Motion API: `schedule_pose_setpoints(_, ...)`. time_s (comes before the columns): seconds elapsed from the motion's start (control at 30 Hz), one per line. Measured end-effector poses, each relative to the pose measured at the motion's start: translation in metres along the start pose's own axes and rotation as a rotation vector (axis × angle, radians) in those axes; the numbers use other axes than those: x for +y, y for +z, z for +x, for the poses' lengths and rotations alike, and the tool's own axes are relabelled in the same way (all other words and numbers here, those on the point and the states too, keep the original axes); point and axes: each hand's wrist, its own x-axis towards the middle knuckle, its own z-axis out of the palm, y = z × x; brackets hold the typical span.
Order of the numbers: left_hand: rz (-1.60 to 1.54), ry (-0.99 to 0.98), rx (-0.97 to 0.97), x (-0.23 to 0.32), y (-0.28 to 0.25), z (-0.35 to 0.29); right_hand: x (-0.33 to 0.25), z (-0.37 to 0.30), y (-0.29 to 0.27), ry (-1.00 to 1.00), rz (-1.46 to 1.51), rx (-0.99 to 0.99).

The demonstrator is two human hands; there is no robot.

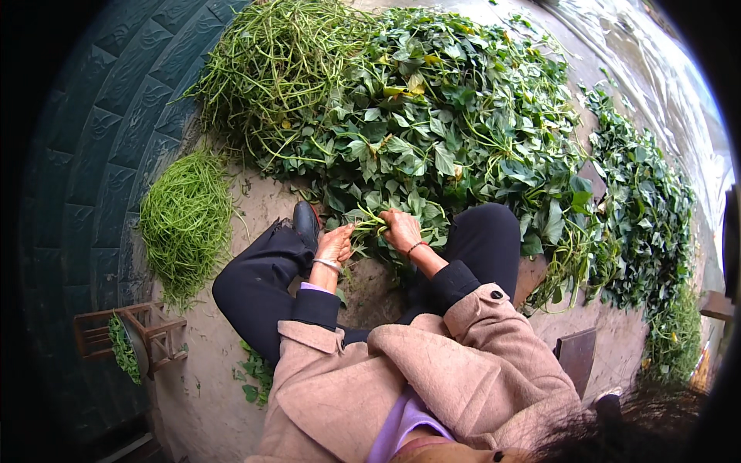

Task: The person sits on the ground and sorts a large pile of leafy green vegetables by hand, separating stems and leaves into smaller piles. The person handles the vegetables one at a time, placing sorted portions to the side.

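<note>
Between my knees, both hands work at leafy green stems [369, 221], which look like sweet potato vine. My right hand [401, 231] is closed around a small bunch of them, with leaves hanging below. To its left, my left hand [334, 246] is closed, its fingertips pinching stem ends beside the bunch. The big heap of leafy vines [440, 127] begins just beyond my hands. A dark shoe [306, 220] stands to the left of my left hand.
Bare stems lie in a large pile [270, 62] at the far left and a smaller pile [185, 224] nearer. At left is a wooden stool [166, 336], apparently tipped. More vines [644, 208] spread at right, by plastic sheeting [664, 69]. A dark tiled wall [85, 177] borders the left.
</note>
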Motion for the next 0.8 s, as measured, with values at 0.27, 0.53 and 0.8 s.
schedule_pose_setpoints(0.27,0.627,0.025,0.228,-0.024,-0.015,0.024,-0.017,-0.006,0.000,0.074,0.125,-0.130)
schedule_pose_setpoints(0.53,0.339,-0.007,0.094,-0.041,-0.015,0.034,-0.039,-0.033,0.020,0.467,0.899,-0.318)
schedule_pose_setpoints(0.8,-0.137,-0.116,0.002,-0.062,-0.034,0.054,-0.031,-0.038,0.047,0.351,0.985,-0.242)
